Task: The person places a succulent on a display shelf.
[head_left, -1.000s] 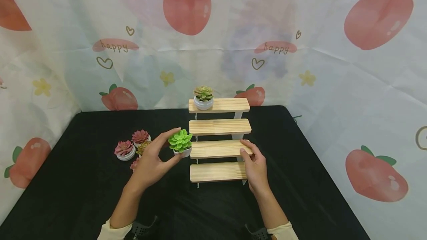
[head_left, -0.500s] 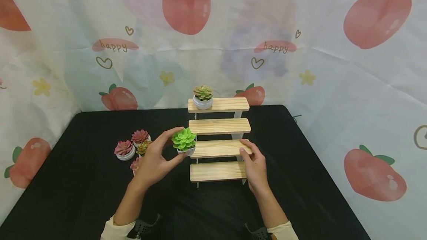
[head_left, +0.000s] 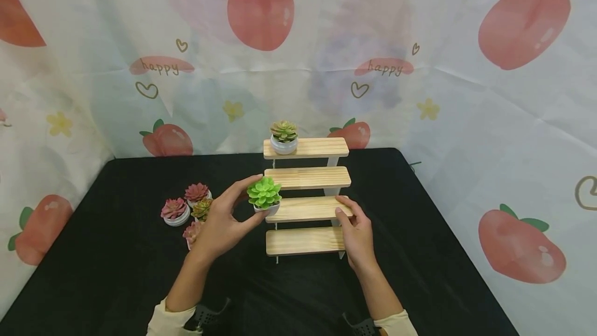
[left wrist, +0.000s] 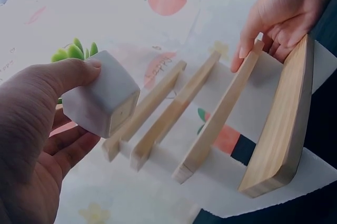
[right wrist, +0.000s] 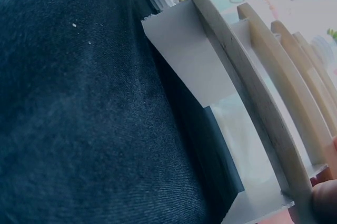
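Observation:
My left hand [head_left: 225,222] pinches a bright green potted succulent [head_left: 264,194] by its pot, between thumb and fingers. In the left wrist view its white square pot [left wrist: 101,95] is tilted and apart from the boards. The plant overlaps the left ends of the second and third boards in the head view. My right hand [head_left: 358,232] grips the right end of the third board of a four-step wooden stand [head_left: 303,177] with white sides. One green-and-pink succulent in a round white pot [head_left: 284,144] stands at the left of the top board.
Left of the stand, several potted succulents sit grouped on the black tablecloth [head_left: 116,253]: pink ones [head_left: 174,207] and a yellow-green one [head_left: 202,208]. My left hand partly covers the nearest. Behind the table hangs a peach-printed cloth [head_left: 298,97].
My left hand has moved right and slightly away from me with the green succulent, which now overlaps the boards' left ends. My right hand and the stand stay put.

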Motion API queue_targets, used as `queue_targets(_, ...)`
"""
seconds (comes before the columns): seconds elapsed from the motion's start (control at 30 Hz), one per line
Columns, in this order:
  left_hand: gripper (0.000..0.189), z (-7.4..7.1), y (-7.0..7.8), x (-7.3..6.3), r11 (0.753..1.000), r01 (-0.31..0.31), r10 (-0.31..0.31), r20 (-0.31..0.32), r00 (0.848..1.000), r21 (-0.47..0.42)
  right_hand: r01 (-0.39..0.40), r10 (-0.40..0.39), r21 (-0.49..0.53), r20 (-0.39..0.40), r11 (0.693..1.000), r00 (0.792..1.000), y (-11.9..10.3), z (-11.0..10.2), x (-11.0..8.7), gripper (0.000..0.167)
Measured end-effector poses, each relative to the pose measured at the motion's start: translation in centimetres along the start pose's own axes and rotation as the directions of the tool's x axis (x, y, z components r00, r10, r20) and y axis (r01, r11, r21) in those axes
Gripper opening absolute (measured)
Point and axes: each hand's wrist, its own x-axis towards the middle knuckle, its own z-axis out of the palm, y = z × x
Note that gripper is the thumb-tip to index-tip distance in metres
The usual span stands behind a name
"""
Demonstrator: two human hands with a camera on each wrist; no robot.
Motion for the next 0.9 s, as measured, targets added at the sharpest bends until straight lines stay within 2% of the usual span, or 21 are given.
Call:
queue_targets(0.5, 0.074, 1.2, 0.0, 1.1, 0.998, -0.034, 0.034, -0.003, 0.999, -0.051, -0.005, 0.005, 0.001, 0.000, 1.000, 1.000, -0.1, -0.1, -0.1, 0.035)
queue_targets(0.67, 0.072, 1.6, 0.0, 1.4, 0.999, -0.029, 0.028, -0.027, 0.999, -0.035, -0.002, 0.002, 0.000, 0.000, 1.000, 1.000, -0.2, 0.0, -0.2, 0.035)
queue_targets(0.9, 0.074, 2.1, 0.0, 1.7, 0.998, -0.006, 0.004, -0.040, 0.999, -0.060, -0.002, 0.002, -0.003, -0.004, 1.000, 1.000, -0.2, 0.0, -0.2, 0.034)
